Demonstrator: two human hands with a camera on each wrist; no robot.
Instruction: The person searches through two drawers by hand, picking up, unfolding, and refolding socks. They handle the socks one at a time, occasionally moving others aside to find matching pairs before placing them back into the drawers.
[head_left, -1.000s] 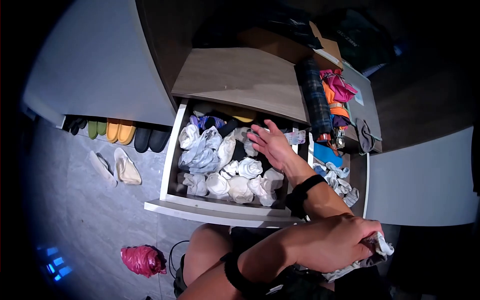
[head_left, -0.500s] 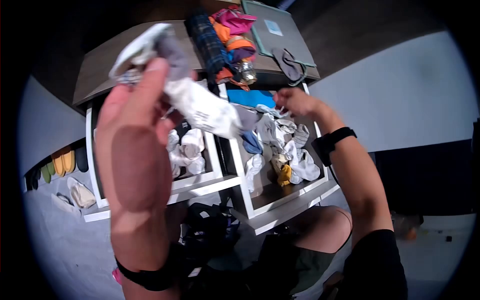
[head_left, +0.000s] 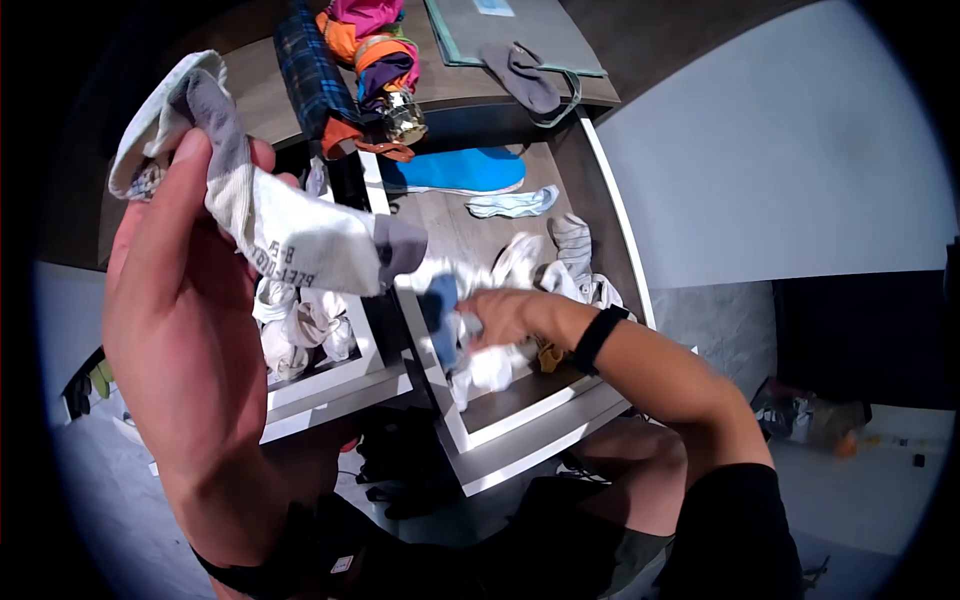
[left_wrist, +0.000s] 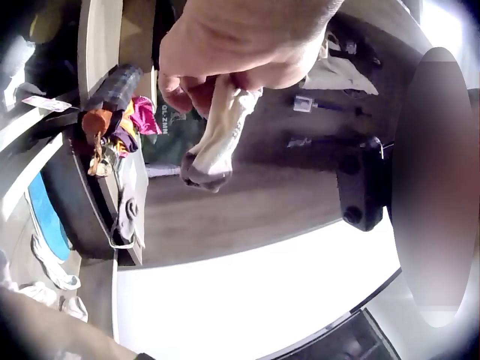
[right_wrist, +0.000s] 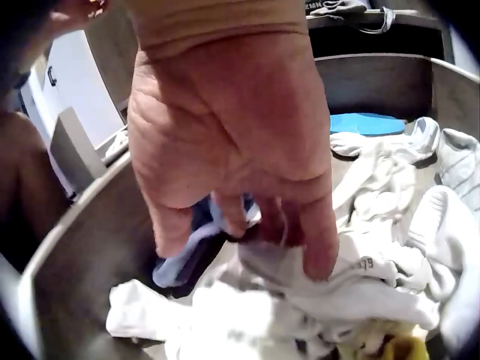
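Observation:
My left hand grips a white sock with grey toe and heel, raised at the left of the head view. Dark print shows on its side, and its toe end hangs out to the right. In the left wrist view the same sock dangles below the fingers. My right hand is down inside the right drawer, blurred there. In the right wrist view its fingers are spread and point down into white socks, fingertips among the cloth. A blue sock lies beside them.
A blue insole and a pale sock lie at the right drawer's back. The left drawer stands open with rolled socks. On the cabinet top are a plaid umbrella, a colourful folded bundle and a grey sock.
The view has swung right from the left drawer. My left hand has brought the sock up and left; my right hand has left the left drawer and gone down into the right one.

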